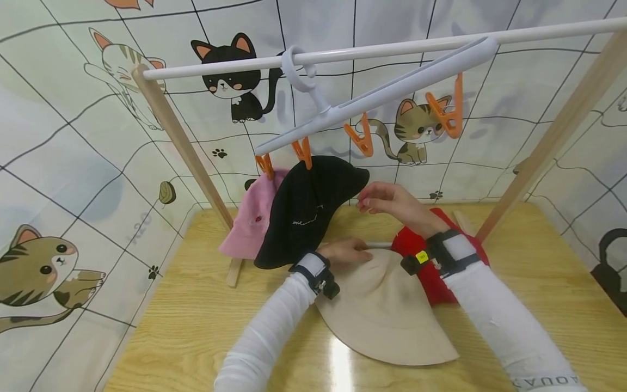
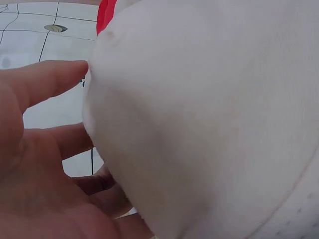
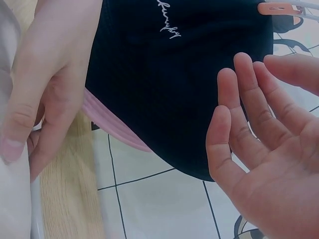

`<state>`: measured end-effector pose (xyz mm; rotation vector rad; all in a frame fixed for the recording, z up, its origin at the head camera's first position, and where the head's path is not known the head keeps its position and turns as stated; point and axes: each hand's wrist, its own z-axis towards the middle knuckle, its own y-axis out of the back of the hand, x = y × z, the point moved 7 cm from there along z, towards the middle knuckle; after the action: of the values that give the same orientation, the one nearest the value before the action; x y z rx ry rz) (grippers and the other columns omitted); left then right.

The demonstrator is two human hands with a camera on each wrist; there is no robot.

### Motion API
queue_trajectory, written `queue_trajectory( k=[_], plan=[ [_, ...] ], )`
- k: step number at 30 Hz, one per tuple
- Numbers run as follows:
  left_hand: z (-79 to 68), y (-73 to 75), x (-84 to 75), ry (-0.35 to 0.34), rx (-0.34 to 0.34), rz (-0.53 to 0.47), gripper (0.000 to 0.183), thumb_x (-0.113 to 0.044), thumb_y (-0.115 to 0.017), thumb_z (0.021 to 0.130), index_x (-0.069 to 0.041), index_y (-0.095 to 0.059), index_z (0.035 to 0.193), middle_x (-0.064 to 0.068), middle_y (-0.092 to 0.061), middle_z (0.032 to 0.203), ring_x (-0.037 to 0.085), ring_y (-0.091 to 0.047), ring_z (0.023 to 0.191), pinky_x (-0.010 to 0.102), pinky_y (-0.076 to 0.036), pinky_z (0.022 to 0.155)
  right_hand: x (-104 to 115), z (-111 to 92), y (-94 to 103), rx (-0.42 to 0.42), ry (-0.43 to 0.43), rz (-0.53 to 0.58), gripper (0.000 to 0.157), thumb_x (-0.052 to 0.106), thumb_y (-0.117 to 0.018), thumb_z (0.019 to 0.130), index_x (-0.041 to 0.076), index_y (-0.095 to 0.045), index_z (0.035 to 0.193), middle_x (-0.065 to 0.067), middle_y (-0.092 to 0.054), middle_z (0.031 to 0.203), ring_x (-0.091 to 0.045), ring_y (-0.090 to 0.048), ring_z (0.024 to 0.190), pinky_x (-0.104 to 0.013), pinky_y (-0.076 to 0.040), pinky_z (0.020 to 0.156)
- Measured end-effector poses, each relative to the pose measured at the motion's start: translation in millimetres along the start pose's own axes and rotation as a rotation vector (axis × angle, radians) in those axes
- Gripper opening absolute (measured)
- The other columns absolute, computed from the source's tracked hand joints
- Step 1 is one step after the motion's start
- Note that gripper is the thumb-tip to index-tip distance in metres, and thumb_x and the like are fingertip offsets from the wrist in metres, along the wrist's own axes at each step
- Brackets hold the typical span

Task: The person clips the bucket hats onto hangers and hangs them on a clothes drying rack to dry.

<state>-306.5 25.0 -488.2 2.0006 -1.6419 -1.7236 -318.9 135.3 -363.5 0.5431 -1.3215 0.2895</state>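
My left hand (image 1: pixel 344 250) holds the crown end of a beige bucket hat (image 1: pixel 387 305) lying folded flat on the table. In the left wrist view its thumb meets the edge of the fabric and the other fingers go behind it. My right hand (image 1: pixel 392 201) is raised with nothing in it, fingers loosely bent, beside the brim of a black bucket hat (image 1: pixel 306 218). That hat hangs from an orange clip (image 1: pixel 302 152), overlapping a pink hat (image 1: pixel 254 218) on another clip (image 1: pixel 265 165). Beneath my right forearm lies a red hat (image 1: pixel 436 277), partly covered.
A white hanger (image 1: pixel 382 92) hooks over a white rail (image 1: pixel 225 66) and tilts down to the left. Two orange clips (image 1: pixel 361 136) toward its right hold nothing. Wooden posts (image 1: pixel 186 147) carry the rail. Behind stands a cat-patterned wall; a dark object (image 1: pixel 612 272) is at the right edge.
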Motion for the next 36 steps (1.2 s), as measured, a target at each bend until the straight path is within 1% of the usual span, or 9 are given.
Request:
queue_trajectory(
  k=[3,10,17,20,24,29,31,34,36],
  plan=[
    [-1.5,-0.7,-0.1,0.020,0.012,0.004,0.049,-0.038,-0.056,0.096,-0.004,-0.057,0.131,0.004,-0.060,0.116,0.018,-0.052,0.103,0.036,-0.041,0.094,1,0,0.5,0.004,0.007,-0.006,0.028,0.008,-0.057,0.096,-0.007,-0.052,0.120,-0.013,-0.065,0.109,-0.033,-0.059,0.102,-0.036,-0.048,0.087],
    [-6.3,-0.8,-1.9,0.048,0.025,-0.006,0.056,-0.040,-0.057,0.095,-0.006,-0.051,0.139,0.006,-0.054,0.131,0.019,-0.048,0.114,0.039,-0.036,0.102,7,-1,2.1,0.002,0.012,-0.026,0.028,0.007,-0.056,0.096,-0.007,-0.053,0.121,-0.012,-0.065,0.108,-0.032,-0.059,0.102,-0.035,-0.048,0.087],
    [-6.6,-0.1,-4.7,0.033,0.018,0.009,0.054,-0.038,-0.060,0.093,-0.007,-0.052,0.137,0.004,-0.055,0.127,0.019,-0.049,0.111,0.039,-0.038,0.101,9,-2,3.0,0.000,0.016,-0.037,0.027,0.007,-0.057,0.096,-0.005,-0.054,0.119,-0.012,-0.065,0.109,-0.026,-0.060,0.100,-0.034,-0.049,0.086],
    [-7.3,1.0,-7.3,0.018,0.020,0.003,0.049,-0.036,-0.063,0.092,-0.007,-0.057,0.132,0.003,-0.058,0.118,0.018,-0.050,0.106,0.038,-0.040,0.096,10,-2,2.5,0.003,0.022,-0.036,0.027,0.007,-0.056,0.096,-0.005,-0.054,0.119,-0.013,-0.065,0.109,-0.026,-0.061,0.100,-0.035,-0.049,0.086],
    [-6.7,2.3,-12.0,-0.029,0.030,0.031,0.039,-0.033,-0.064,0.092,-0.008,-0.062,0.122,0.002,-0.059,0.103,0.018,-0.051,0.099,0.036,-0.042,0.088,10,-2,2.0,0.008,0.019,-0.030,0.027,0.007,-0.056,0.096,-0.006,-0.053,0.120,-0.013,-0.065,0.109,-0.026,-0.060,0.100,-0.035,-0.048,0.086],
    [-6.3,2.7,-13.8,-0.039,0.037,0.036,0.046,-0.035,-0.064,0.091,-0.008,-0.058,0.129,0.001,-0.058,0.113,0.017,-0.049,0.104,0.037,-0.040,0.094,12,-3,2.0,0.011,0.002,-0.016,0.028,0.008,-0.056,0.096,-0.006,-0.053,0.120,-0.014,-0.064,0.110,-0.028,-0.059,0.102,-0.035,-0.048,0.087],
    [-6.5,2.5,-16.2,-0.062,0.042,0.036,0.046,-0.036,-0.063,0.091,-0.008,-0.058,0.128,0.001,-0.059,0.112,0.016,-0.050,0.103,0.036,-0.041,0.093,12,-4,2.3,0.009,-0.001,-0.019,0.028,0.007,-0.056,0.097,-0.006,-0.053,0.120,-0.013,-0.064,0.110,-0.029,-0.059,0.102,-0.035,-0.048,0.087],
    [-7.3,2.4,-21.6,-0.116,0.053,0.047,0.037,-0.037,-0.062,0.091,-0.009,-0.065,0.116,0.000,-0.063,0.099,0.014,-0.053,0.096,0.031,-0.042,0.085,13,-4,2.6,0.006,0.003,-0.024,0.027,0.007,-0.056,0.096,-0.006,-0.053,0.120,-0.012,-0.065,0.109,-0.030,-0.059,0.102,-0.034,-0.048,0.087],
    [-8.4,2.5,-25.9,-0.155,0.063,0.049,0.029,-0.034,-0.063,0.091,-0.009,-0.068,0.104,0.000,-0.063,0.088,0.013,-0.054,0.089,0.028,-0.043,0.078,13,-5,2.2,0.007,0.006,-0.023,0.027,0.007,-0.056,0.096,-0.006,-0.053,0.120,-0.012,-0.065,0.109,-0.031,-0.059,0.102,-0.034,-0.048,0.087]
  ],
)
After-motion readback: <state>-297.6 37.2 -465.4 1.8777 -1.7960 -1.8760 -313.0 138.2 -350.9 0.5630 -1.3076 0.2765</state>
